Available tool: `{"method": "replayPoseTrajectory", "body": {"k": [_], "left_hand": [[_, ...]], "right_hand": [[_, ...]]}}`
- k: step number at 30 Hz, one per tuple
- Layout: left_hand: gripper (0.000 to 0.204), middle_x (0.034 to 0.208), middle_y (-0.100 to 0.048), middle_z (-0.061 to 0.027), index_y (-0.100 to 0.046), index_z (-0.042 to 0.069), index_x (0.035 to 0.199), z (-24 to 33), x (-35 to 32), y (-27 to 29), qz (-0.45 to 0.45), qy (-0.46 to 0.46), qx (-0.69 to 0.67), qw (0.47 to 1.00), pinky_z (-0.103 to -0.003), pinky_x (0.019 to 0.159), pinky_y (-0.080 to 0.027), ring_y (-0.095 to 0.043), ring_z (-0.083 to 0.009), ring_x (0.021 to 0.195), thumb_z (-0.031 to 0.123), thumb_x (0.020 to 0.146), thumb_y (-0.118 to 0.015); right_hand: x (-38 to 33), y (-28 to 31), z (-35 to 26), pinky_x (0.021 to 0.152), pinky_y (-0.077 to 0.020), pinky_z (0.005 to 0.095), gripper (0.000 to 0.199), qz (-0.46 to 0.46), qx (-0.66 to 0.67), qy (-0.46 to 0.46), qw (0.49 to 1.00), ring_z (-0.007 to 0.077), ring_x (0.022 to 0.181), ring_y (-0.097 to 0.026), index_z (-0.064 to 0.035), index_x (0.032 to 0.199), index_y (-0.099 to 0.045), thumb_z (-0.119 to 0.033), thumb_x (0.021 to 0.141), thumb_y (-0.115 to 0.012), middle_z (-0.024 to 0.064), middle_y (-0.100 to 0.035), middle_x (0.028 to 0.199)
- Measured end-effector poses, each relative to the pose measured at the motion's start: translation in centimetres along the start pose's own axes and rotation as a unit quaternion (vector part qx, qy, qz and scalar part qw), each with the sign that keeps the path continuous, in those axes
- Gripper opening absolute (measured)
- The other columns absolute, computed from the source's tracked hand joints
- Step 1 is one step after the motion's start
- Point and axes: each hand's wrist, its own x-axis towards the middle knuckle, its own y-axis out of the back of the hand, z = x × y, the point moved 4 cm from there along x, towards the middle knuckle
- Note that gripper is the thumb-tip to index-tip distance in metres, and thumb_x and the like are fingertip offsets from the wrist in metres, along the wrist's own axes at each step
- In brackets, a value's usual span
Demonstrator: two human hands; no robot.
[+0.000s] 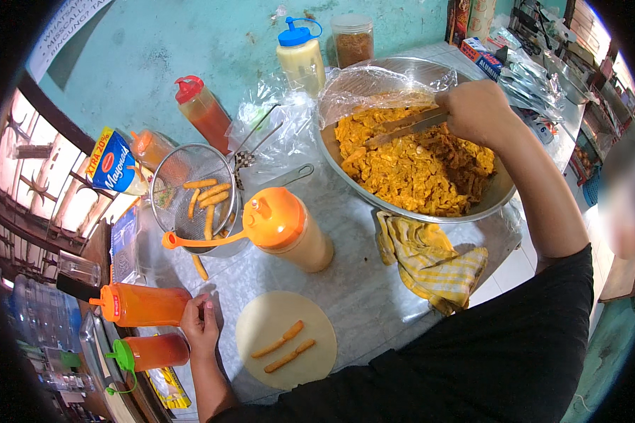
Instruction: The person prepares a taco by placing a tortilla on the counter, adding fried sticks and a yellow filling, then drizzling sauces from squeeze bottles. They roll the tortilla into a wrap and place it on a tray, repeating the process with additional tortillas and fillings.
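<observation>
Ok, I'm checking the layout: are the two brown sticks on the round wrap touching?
Apart: the head view shows a bare strip of wrap between the upper stick and lower stick.

A grey marbled tabletop (363,314) spans the middle of the frame. On it, a wide round silver metal bowl (499,192) sits upper right, above a crumpled yellow-and-white checked cloth (437,264). A thin round cream flatbread (310,366) lies lower centre; a cream-filled, orange-capped squeeze bottle (307,247) stands at centre.
</observation>
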Motion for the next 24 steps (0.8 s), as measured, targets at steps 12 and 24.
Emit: {"method": "replayPoseTrajectory", "body": {"k": [12,24], "left_hand": [[0.012,0.084,-0.063,-0.0123,-0.061,-0.004,0.094,0.1,0.0,-0.2,0.002,0.009,-0.007,1.000,-0.029,0.071,-0.048,-0.060,-0.0188,0.076,0.006,0.088,-0.057],[0.011,0.080,-0.064,-0.0146,-0.065,-0.001,0.092,1.7,-1.0,1.9,0.024,-0.100,0.034,0.994,-0.032,0.065,-0.049,-0.062,-0.0264,0.072,0.007,0.085,-0.061]], "right_hand": [[1.6,0.8,-3.1,0.067,-0.0522,0.0421,0.018,0.075,-0.027,0.091,0.993,0.0296,0.078,-0.066,-0.0134,0.083,-0.071,-0.018,0.068,-0.061,0.0101,-0.068,0.081],[-8.8,3.5,0.6,0.070,-0.0481,0.0400,0.020,0.172,0.121,-0.027,0.977,0.0348,0.077,-0.062,-0.0082,0.089,-0.066,-0.015,0.072,-0.057,0.0154,-0.065,0.083]]}}
